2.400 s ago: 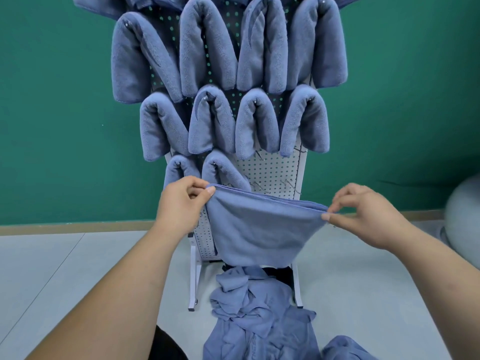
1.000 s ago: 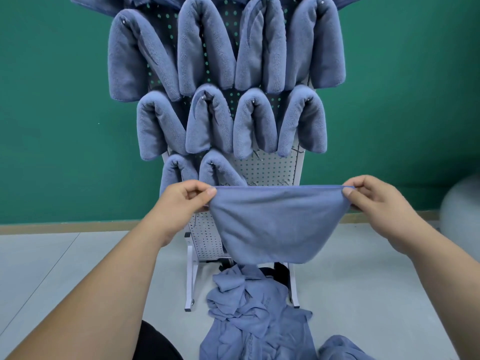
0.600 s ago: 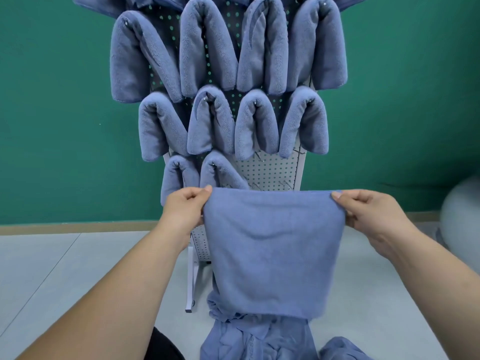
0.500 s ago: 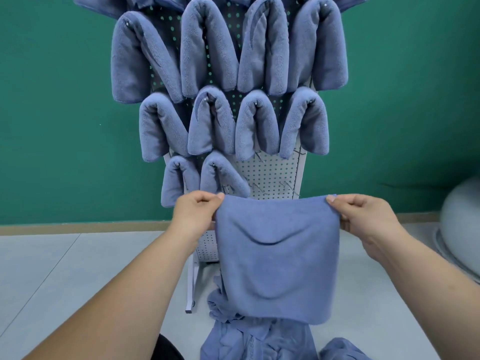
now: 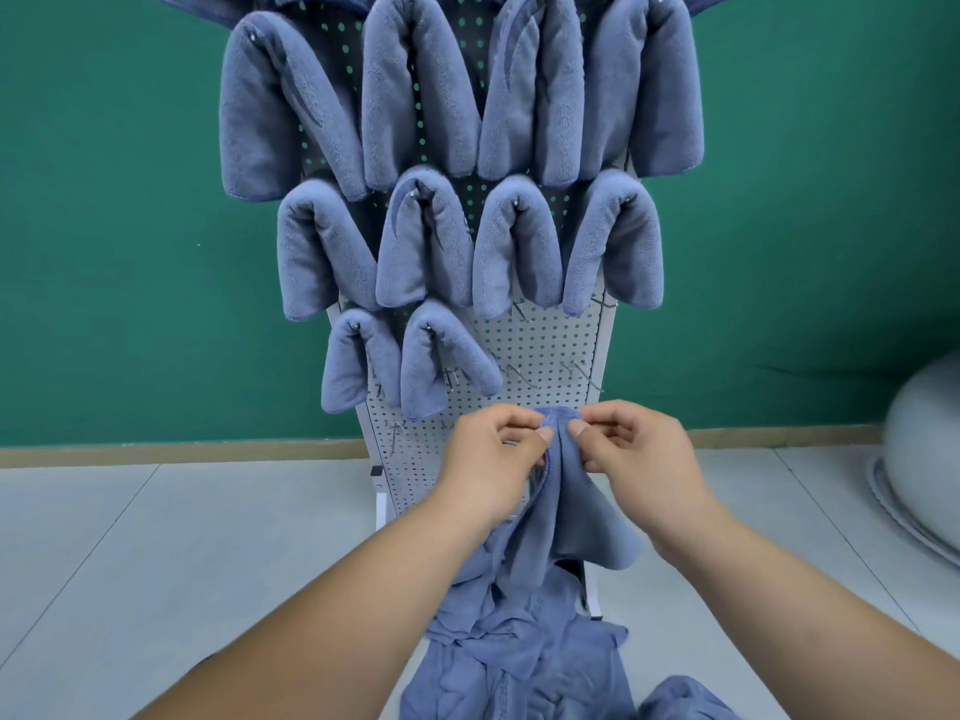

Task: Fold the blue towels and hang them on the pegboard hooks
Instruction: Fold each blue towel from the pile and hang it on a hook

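A blue towel hangs doubled over between my hands, just in front of the white pegboard. My left hand and my right hand pinch its top fold side by side, fingertips almost touching. Several folded blue towels hang in rows on the pegboard's hooks above. The lowest row holds two towels on its left side. Bare metal hooks stick out to the right of them, a little above my hands.
A heap of loose blue towels lies on the grey floor at the foot of the pegboard stand. A pale grey rounded object sits at the right edge. Behind everything is a green wall.
My hands have come together from a wide hold, folding the flat towel in half along its width. The fold now hangs narrower and closer to the pegboard.
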The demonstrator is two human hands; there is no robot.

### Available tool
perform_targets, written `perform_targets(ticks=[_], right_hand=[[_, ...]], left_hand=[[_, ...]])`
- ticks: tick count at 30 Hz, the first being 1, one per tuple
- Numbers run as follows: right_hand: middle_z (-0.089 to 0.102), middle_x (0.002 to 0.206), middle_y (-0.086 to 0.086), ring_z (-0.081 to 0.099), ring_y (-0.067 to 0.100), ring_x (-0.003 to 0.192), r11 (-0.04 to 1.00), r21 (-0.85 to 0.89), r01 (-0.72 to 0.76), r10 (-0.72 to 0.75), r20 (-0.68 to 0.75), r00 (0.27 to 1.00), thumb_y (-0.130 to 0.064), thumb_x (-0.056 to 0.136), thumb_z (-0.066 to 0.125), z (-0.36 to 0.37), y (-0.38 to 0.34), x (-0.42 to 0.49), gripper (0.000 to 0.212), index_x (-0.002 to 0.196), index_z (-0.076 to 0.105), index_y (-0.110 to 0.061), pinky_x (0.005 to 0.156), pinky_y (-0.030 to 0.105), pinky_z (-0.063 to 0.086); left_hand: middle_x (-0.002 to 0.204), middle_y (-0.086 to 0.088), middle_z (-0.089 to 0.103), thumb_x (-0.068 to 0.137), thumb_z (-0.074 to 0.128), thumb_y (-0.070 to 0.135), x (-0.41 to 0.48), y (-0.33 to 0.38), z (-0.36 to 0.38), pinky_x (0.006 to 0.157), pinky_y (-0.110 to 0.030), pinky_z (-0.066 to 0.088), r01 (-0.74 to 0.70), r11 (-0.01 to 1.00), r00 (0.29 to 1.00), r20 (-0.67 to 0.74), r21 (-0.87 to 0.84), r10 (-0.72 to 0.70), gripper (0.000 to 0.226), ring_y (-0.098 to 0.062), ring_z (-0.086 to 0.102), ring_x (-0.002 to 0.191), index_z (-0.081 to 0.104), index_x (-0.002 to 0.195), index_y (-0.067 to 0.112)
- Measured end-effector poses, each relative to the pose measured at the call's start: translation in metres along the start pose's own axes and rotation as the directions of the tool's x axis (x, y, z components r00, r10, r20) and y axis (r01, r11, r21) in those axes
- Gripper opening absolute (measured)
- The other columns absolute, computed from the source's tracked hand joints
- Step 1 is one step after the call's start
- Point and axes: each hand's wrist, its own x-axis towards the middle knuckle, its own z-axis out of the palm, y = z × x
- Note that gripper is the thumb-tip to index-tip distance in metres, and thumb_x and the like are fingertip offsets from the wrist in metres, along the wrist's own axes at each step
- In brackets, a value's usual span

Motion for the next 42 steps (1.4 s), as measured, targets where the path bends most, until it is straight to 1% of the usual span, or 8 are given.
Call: perform_targets(ticks=[9, 16, 20, 25, 30, 34, 38, 42], right_hand=[[0.078, 0.08, -0.015, 0.076, 0.01, 0.075, 0.984, -0.166, 0.058, -0.062, -0.02, 0.998, -0.024, 0.094, 0.079, 0.004, 0.001, -0.005, 0.007, 0.09, 0.077, -0.03, 0.079, 0.041, 0.064], [0.073, 0.085, -0.022, 0.067, -0.004, 0.078, 0.925, -0.343, 0.165, -0.198, -0.064, 0.978, -0.023, 0.093, 0.078, 0.007, -0.001, -0.011, 0.013, 0.089, 0.073, -0.035, 0.066, 0.006, 0.047], [0.069, 0.09, -0.019, 0.066, -0.004, 0.079, 0.873, -0.427, 0.237, -0.281, -0.042, 0.959, -0.023, 0.092, 0.079, 0.011, 0.001, -0.015, 0.016, 0.09, 0.071, -0.036, 0.068, 0.008, 0.049], [0.066, 0.093, -0.017, 0.065, 0.0, 0.082, 0.872, -0.428, 0.238, -0.276, -0.028, 0.961, -0.033, 0.082, 0.087, 0.009, 0.002, -0.015, 0.022, 0.096, 0.07, -0.034, 0.072, 0.02, 0.053], [0.071, 0.09, -0.015, 0.066, 0.003, 0.079, 0.887, -0.408, 0.216, -0.252, -0.037, 0.967, -0.025, 0.089, 0.083, 0.003, 0.001, -0.006, 0.012, 0.093, 0.072, -0.029, 0.074, 0.027, 0.057], [0.073, 0.092, -0.017, 0.068, 0.001, 0.082, 0.906, -0.364, 0.216, -0.254, -0.061, 0.965, -0.024, 0.095, 0.077, -0.009, 0.001, 0.003, 0.007, 0.097, 0.073, -0.029, 0.078, 0.022, 0.056], [0.074, 0.094, -0.017, 0.069, 0.001, 0.087, 0.889, -0.395, 0.232, -0.275, -0.057, 0.96, -0.024, 0.096, 0.075, -0.023, -0.001, 0.008, 0.005, 0.098, 0.074, -0.029, 0.079, 0.018, 0.052], [0.07, 0.093, -0.013, 0.067, 0.013, 0.087, 0.737, -0.649, 0.188, -0.191, 0.066, 0.979, -0.029, 0.096, 0.074, -0.036, 0.008, 0.015, 0.007, 0.093, 0.068, -0.031, 0.078, 0.031, 0.054]], left_hand=[[0.081, -0.001, 0.078, 0.094, 0.078, 0.019, -0.002, 0.0, 0.001, 0.08, -0.038, 0.062, 0.003, 1.0, 1.0, 0.011, 0.015, -0.003, 0.005, -0.015, 0.074, 0.074, 0.077, 0.092, 0.024], [0.083, 0.003, 0.078, 0.092, 0.08, 0.025, -0.003, -0.001, 0.002, 0.085, -0.042, 0.062, -0.008, 1.0, 1.0, -0.006, 0.018, 0.008, 0.005, -0.015, 0.071, 0.077, 0.08, 0.089, 0.029], [0.087, -0.012, 0.079, 0.097, 0.073, 0.011, -0.008, 0.003, 0.003, 0.08, -0.033, 0.058, 0.012, 1.0, 0.999, 0.035, -0.02, -0.012, 0.007, -0.018, 0.074, 0.078, 0.077, 0.096, 0.016], [0.086, 0.0, 0.08, 0.099, 0.052, -0.004, -0.008, 0.009, -0.001, 0.077, -0.03, 0.059, 0.046, 0.996, 0.992, 0.121, -0.08, -0.036, 0.03, -0.012, 0.074, 0.076, 0.077, 0.097, 0.011], [0.087, -0.001, 0.08, 0.096, 0.056, 0.0, -0.003, 0.012, -0.013, 0.077, -0.036, 0.06, -0.065, 0.993, 0.985, 0.163, 0.098, 0.049, 0.024, -0.022, 0.075, 0.08, 0.067, 0.106, 0.019], [0.081, 0.006, 0.076, 0.094, 0.065, 0.02, 0.01, 0.0, -0.034, 0.083, -0.041, 0.061, -0.111, 0.862, 0.986, 0.161, 0.495, 0.035, 0.024, -0.018, 0.072, 0.08, 0.062, 0.107, 0.039], [0.083, 0.008, 0.072, 0.097, 0.065, 0.032, 0.014, -0.008, -0.046, 0.082, -0.042, 0.06, -0.114, 0.71, 0.986, 0.165, 0.695, -0.002, 0.015, -0.017, 0.068, 0.084, 0.062, 0.105, 0.045], [0.095, 0.012, 0.07, 0.101, 0.059, 0.039, 0.017, 0.001, -0.054, 0.071, -0.034, 0.051, -0.258, 0.441, 0.958, 0.169, 0.86, 0.232, 0.014, -0.018, 0.065, 0.093, 0.065, 0.114, 0.041]])
